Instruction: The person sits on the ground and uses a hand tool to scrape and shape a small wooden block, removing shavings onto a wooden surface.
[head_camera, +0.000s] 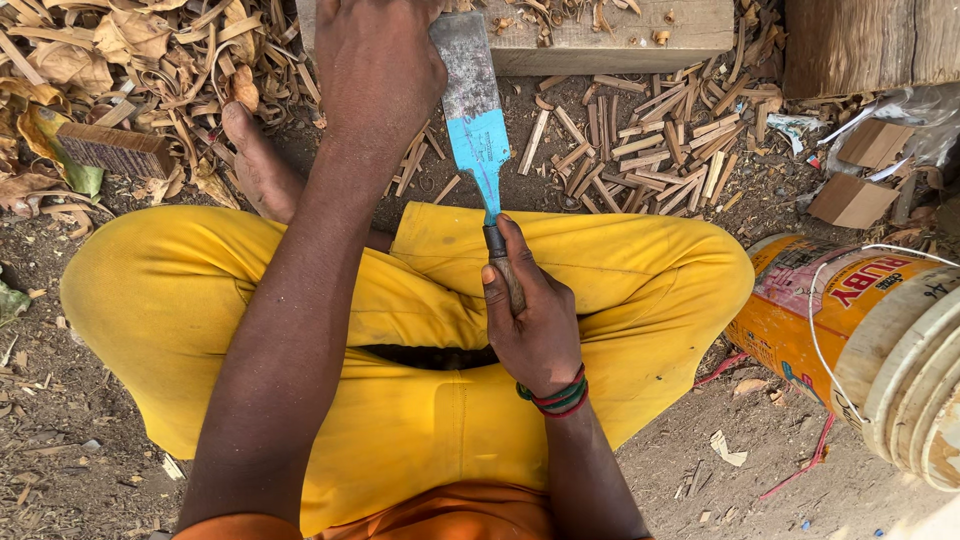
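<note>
Broad chisel (478, 120): blue-painted steel blade, wooden handle, pointing away over lap.

The wooden block (600, 40) lies at twelve o'clock, the blade tool (475, 120) reaching toward it from centre. Cut sticks (650, 150) lie at one o'clock on the ground, the bucket (850, 340) on its side at three, shavings (150, 60) at ten.

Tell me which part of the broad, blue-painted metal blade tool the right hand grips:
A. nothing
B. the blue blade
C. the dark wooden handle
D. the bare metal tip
C: the right hand is wrapped around the dark wooden handle, below the blue-painted blade.
</note>
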